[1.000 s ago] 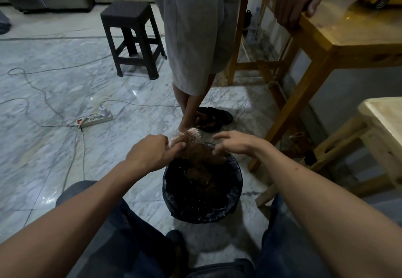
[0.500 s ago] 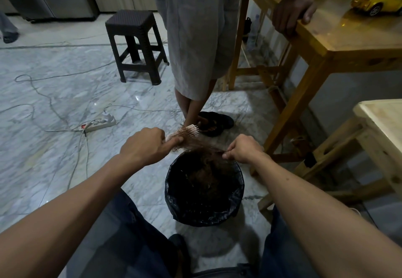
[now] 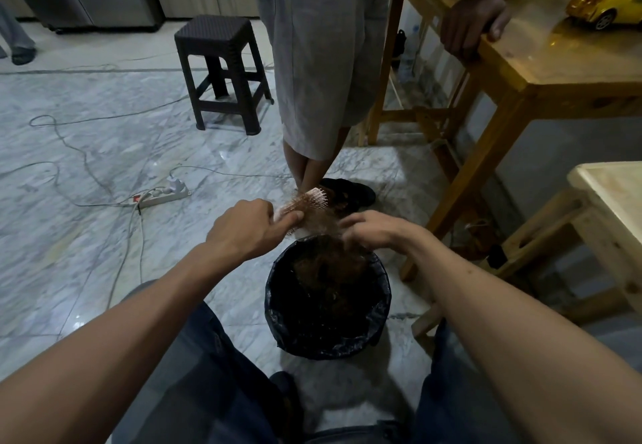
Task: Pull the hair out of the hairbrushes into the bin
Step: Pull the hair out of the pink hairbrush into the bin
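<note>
A pale hairbrush (image 3: 309,200) with light bristles is held over the far rim of the bin, my left hand (image 3: 248,226) shut on its handle. A tuft of brown hair (image 3: 321,223) hangs from the brush between both hands. My right hand (image 3: 377,230) reaches in from the right with its fingers in that tuft. Below stands a round bin (image 3: 278,308) lined with a black bag, and brown hair (image 3: 326,270) lies inside it.
A person in grey shorts (image 3: 319,61) stands just beyond the bin, a hand (image 3: 472,23) on a wooden table (image 3: 542,61). A dark stool (image 3: 222,72) is at the back. A power strip (image 3: 161,195) and cables lie on the marble floor at left. A wooden bench (image 3: 611,200) is at right.
My right hand had pulled strands out to the right, and has now gone back to the brush. The left hand stays on the brush.
</note>
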